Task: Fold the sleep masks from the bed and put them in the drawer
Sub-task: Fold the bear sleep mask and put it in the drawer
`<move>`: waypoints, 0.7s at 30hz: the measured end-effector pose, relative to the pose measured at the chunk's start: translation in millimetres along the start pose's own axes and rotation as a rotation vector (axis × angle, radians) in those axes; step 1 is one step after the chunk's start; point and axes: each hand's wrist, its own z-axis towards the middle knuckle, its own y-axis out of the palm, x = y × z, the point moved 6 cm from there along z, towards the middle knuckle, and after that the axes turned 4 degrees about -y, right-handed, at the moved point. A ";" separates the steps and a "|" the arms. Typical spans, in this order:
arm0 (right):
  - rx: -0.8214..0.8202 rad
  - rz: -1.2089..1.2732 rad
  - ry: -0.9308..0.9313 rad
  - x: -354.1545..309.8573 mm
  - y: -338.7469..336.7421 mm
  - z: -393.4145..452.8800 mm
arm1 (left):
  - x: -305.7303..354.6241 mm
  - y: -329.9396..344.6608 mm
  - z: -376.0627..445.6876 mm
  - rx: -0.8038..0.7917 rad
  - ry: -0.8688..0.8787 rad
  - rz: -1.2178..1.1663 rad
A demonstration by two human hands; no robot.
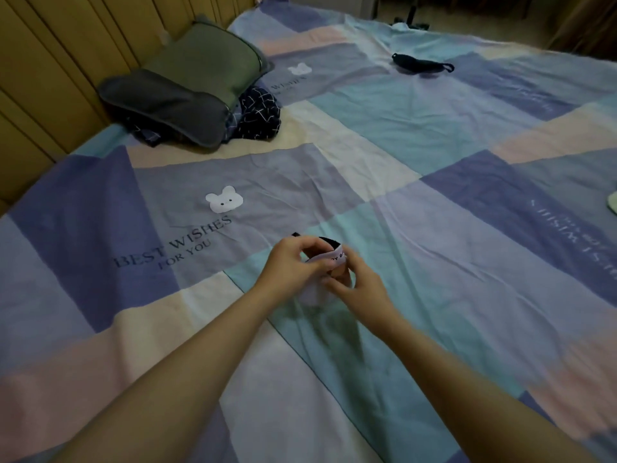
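— Lilac cloth, is that what you have there?

— Yes, a pale lilac sleep mask (325,262) with dark lettering on its band and a black strap showing behind it. I hold it just above the bed (434,228), over a teal patch of the patchwork cover.

— How do your hands sit on it?

— My left hand (290,264) grips it from the left, fingers (309,247) curled over the top edge. My right hand (359,285) comes from the right and below, its fingers pinching the mask's lower part. Both hands touch the mask and meet around it, so most of it is hidden; I cannot tell how far it is folded.

— Any other masks?

— One black sleep mask (422,63) lies flat far across the bed, well apart from my hands, its strap trailing to the right.

— And the rest of the bed?

— A green pillow (213,61) leans near the wooden headboard (50,61) at the far left, with a dark grey cushion (163,105) just in front of it and a navy cloth with white lines (258,115) bunched beside them. A white bear face (224,199) is printed on the cover above the words "BEST WISHES FOR YOU", near my left hand. Something pale (612,202) pokes in at the right edge; too little shows to name it.
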 end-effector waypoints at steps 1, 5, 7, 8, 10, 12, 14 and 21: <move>0.030 0.020 -0.014 -4.0 -4.4 1.2 | 6.0 -1.1 1.8 0.021 0.003 -0.038; 0.098 0.121 -0.018 -20.4 -21.5 2.8 | 20.8 -11.1 8.1 0.141 0.047 0.016; 0.095 0.118 -0.045 -28.7 -29.2 3.2 | 25.8 -13.7 9.8 0.117 0.051 0.039; 0.091 0.110 -0.061 -32.7 -32.7 3.5 | 26.7 -14.0 10.9 0.073 0.031 0.022; 0.086 0.097 -0.089 -40.1 -38.8 4.2 | 26.1 -13.2 13.8 -0.031 -0.026 -0.005; 0.087 0.106 -0.105 -45.8 -44.0 4.4 | 27.8 -12.4 14.4 -0.097 -0.047 -0.006; 0.112 0.153 -0.097 -49.6 -48.6 3.2 | 30.6 -13.3 14.0 -0.081 -0.044 -0.024; 0.318 0.353 0.036 -39.6 -61.2 -8.0 | 30.8 -14.2 6.4 0.140 -0.145 -0.311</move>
